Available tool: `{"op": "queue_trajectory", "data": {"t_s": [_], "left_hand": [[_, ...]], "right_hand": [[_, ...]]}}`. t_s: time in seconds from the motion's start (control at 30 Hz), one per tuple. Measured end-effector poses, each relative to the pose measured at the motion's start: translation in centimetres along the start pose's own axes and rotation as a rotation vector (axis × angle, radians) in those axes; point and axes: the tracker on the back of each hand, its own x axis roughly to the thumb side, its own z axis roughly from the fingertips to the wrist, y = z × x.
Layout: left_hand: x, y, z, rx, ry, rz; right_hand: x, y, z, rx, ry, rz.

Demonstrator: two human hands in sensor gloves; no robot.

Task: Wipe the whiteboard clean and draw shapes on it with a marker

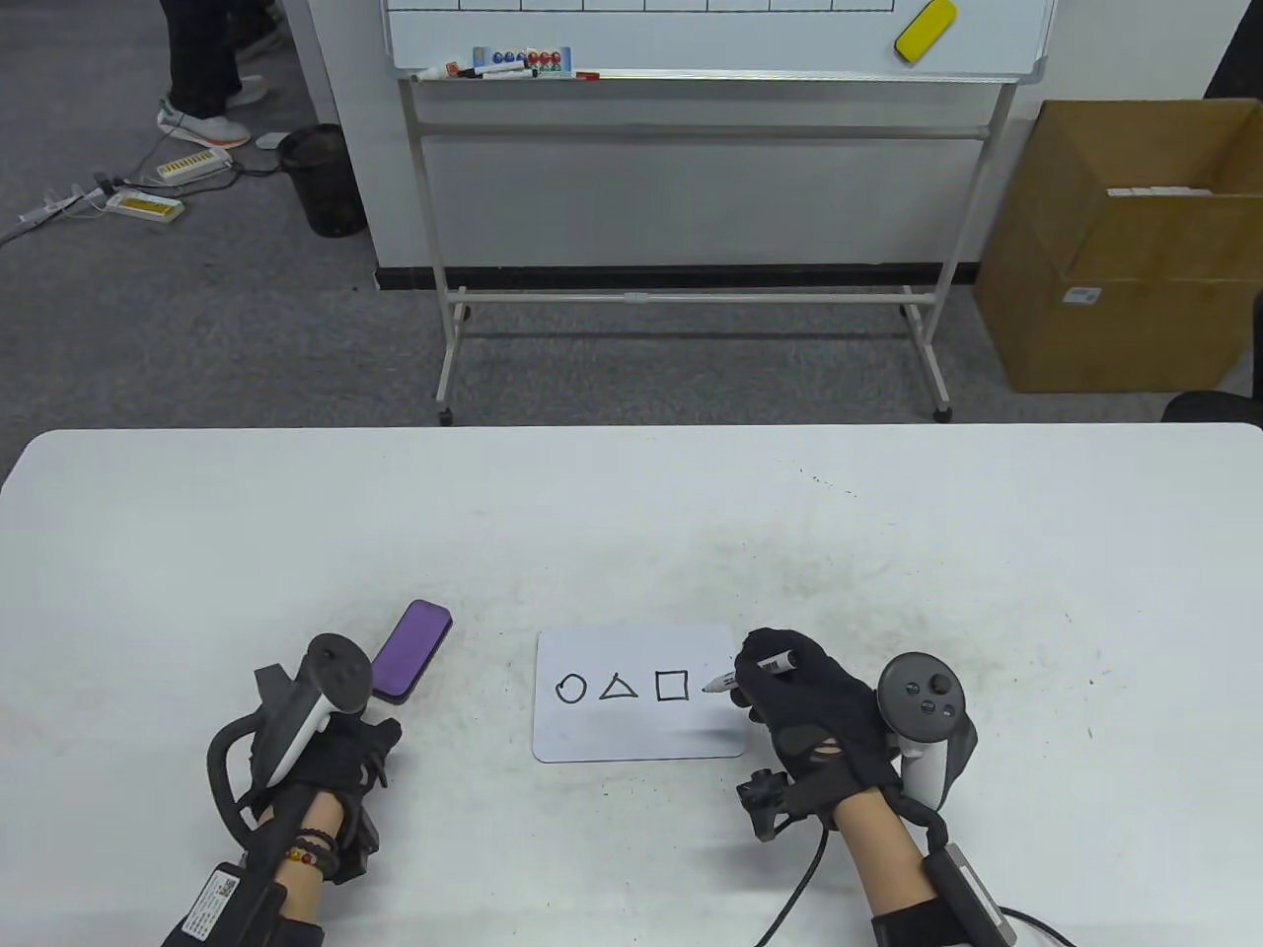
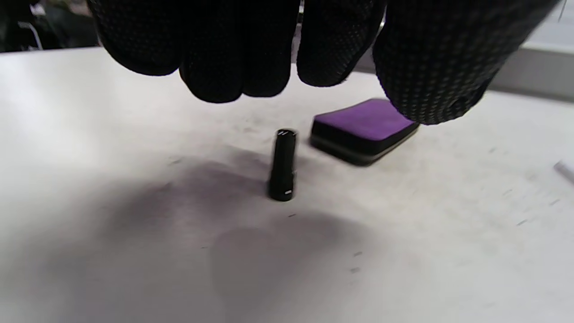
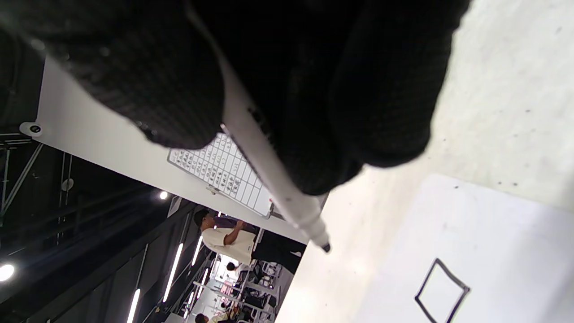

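A small whiteboard [image 1: 638, 735] lies flat on the table with a circle, a triangle and a square [image 3: 441, 291] drawn in black. My right hand [image 1: 804, 700] grips a white marker [image 1: 752, 673] [image 3: 273, 179] at the board's right edge, its tip [image 3: 326, 247] just above the surface right of the square. My left hand [image 1: 331, 755] rests left of the board, fingers [image 2: 233, 49] hanging loosely and holding nothing. The marker's black cap [image 2: 283, 165] lies on the table below those fingers. A purple eraser [image 1: 411, 651] [image 2: 363, 130] sits just beyond the hand.
Behind the table [image 1: 631, 533] stands a large wheeled whiteboard [image 1: 710, 39] with a yellow eraser [image 1: 926, 30] and markers on its ledge. A cardboard box [image 1: 1125, 247] is on the floor at right, a black bin [image 1: 324, 178] and a person's legs at left.
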Motion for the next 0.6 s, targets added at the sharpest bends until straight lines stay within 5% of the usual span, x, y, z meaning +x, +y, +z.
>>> {"op": "queue_trajectory", "data": {"t_s": [0.47, 0.6], "left_hand": [[0.5, -1.2, -1.0, 0.084, -0.033, -0.041], [0.9, -0.4, -0.3, 0.115, -0.087, 0.127]], "right_hand": [[0.1, 0.0, 0.1, 0.004, 0.002, 0.002], [0.2, 0.4, 0.3, 0.019, 0.006, -0.029]]}}
